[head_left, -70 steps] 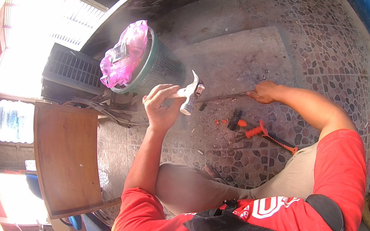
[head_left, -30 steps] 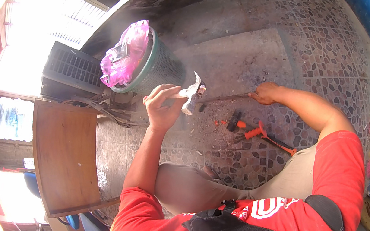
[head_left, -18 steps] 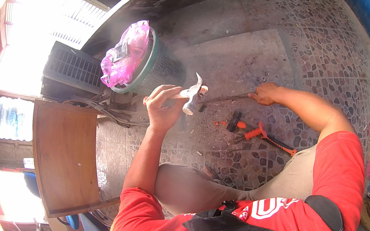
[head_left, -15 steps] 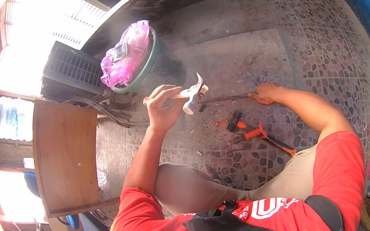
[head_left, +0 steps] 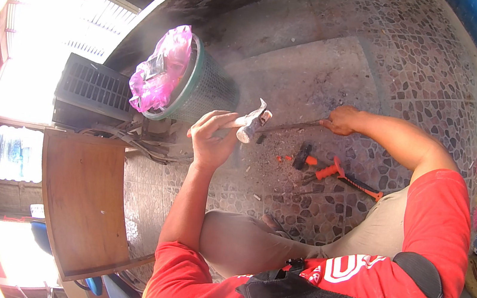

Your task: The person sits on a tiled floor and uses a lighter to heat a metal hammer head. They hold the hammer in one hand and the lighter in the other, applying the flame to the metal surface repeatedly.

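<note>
My left hand [head_left: 213, 141] is closed around the pale handle of a worn claw hammer [head_left: 252, 123], held up above the rubble. Its metal head points to the right, over one end of a thin dark metal rod [head_left: 294, 125]. My right hand [head_left: 341, 121] grips the rod's other end, low over the floor. Whether the hammer touches the rod cannot be told. Below the rod, a black-headed hammer [head_left: 302, 156] with an orange and black handle lies on the floor. Across it rests a tool with an orange guarded grip [head_left: 328, 171], perhaps a chisel.
Broken bits and dust [head_left: 275, 169] cover the pebble-patterned floor [head_left: 435, 72]. A green perforated basket [head_left: 213, 88] with a pink plastic bag [head_left: 164, 70] stands at the left, beside a dark slatted box [head_left: 92, 93]. A wooden table [head_left: 83, 204] and a large water bottle [head_left: 18, 153] are farther left.
The hammer's head has turned and shifted slightly to the right in my left hand. My right hand and the rod look unmoved.
</note>
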Motion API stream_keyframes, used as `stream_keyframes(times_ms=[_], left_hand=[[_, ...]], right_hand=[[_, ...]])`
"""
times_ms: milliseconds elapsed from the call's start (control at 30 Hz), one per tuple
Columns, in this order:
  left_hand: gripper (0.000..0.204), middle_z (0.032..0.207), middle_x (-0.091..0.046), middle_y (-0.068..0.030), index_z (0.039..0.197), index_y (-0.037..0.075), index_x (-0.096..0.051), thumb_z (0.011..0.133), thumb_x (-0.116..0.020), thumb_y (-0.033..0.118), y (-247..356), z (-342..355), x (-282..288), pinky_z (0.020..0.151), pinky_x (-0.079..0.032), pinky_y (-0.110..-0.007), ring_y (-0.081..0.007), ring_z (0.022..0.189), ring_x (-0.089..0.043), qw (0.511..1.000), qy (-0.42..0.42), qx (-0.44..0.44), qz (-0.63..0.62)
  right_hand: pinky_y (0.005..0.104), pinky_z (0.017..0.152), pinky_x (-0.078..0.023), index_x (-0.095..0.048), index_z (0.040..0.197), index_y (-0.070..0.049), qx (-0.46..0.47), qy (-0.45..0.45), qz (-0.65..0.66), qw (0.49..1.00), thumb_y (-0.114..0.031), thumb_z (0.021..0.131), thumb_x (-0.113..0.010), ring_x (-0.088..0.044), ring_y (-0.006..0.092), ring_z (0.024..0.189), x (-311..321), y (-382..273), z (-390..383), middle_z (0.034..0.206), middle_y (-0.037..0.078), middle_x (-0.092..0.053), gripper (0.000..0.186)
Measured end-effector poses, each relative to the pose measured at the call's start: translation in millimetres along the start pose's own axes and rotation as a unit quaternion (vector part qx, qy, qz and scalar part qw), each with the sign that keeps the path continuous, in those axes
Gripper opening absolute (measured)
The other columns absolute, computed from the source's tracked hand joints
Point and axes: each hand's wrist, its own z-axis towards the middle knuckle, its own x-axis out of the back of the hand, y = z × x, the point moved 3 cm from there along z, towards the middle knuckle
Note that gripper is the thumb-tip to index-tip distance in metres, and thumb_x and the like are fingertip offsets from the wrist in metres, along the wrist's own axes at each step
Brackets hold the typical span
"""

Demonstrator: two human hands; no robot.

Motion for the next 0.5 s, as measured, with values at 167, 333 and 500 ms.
stream_keyframes(times_ms=[167, 333, 500], left_hand=[[0.023, 0.082, -0.074, -0.0085, 0.091, 0.0, -0.073, 0.071, -0.083, 0.002, 1.9, -0.3, -1.8, 0.067, -0.052, -0.028, -0.0169, 0.073, -0.07, 1.0, -0.014, 0.019, -0.011], [0.018, 0.076, -0.071, -0.0061, 0.088, -0.001, -0.073, 0.077, -0.085, 0.006, 6.4, -0.6, -3.7, 0.06, -0.048, -0.023, -0.0094, 0.064, -0.062, 0.997, -0.028, 0.056, -0.036], [0.017, 0.073, -0.069, -0.0063, 0.085, -0.001, -0.073, 0.076, -0.085, 0.006, 8.4, 0.2, -5.2, 0.058, -0.046, -0.025, -0.0096, 0.062, -0.06, 0.997, -0.021, 0.057, -0.044]], right_hand=[[0.052, 0.095, -0.048, -0.071, 0.096, 0.006, 0.001, 0.003, 0.005, 1.0, -0.053, 0.103, -0.032, -0.064, 0.0461, 0.104, -2.0, 1.4, 1.4, 0.101, 0.029, -0.069, 0.071], [0.0522, 0.095, -0.048, -0.071, 0.095, 0.006, 0.002, 0.002, 0.01, 1.0, -0.053, 0.103, -0.033, -0.063, 0.0466, 0.104, -2.2, 1.6, 1.3, 0.101, 0.029, -0.069, 0.071], [0.0522, 0.095, -0.048, -0.072, 0.096, 0.006, 0.002, 0.006, 0.004, 1.0, -0.053, 0.103, -0.033, -0.063, 0.0464, 0.105, -0.5, -0.5, -1.3, 0.102, 0.029, -0.069, 0.071]])
